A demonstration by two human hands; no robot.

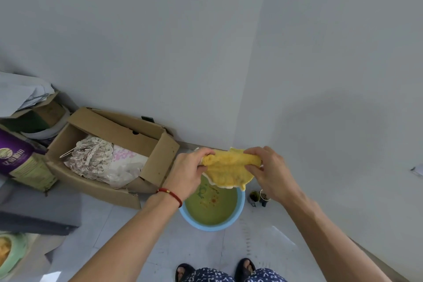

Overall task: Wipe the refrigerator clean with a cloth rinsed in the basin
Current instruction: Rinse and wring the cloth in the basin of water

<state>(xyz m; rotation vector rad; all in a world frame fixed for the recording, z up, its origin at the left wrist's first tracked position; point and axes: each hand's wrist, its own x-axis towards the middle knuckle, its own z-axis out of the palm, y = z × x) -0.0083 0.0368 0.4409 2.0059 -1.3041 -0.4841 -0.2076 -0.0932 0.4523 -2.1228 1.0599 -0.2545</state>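
Note:
A yellow cloth (229,170) is stretched between both hands above a light blue basin (240,208) that stands on the floor and holds greenish water. My left hand (190,171) grips the cloth's left end, and a red cord bracelet is on that wrist. My right hand (267,169) grips the cloth's right end. The cloth's lower edge hangs down over the basin's far rim. The pale grey refrigerator side (332,87) rises on the right, close behind my right hand.
An open cardboard box (114,126) with lace fabric and bags lies left of the basin. Further left are a purple bag (16,153) and more boxes. Two small cups (258,197) stand right of the basin. A green container (11,254) sits at the bottom left. My sandalled feet (215,270) stand on the grey floor.

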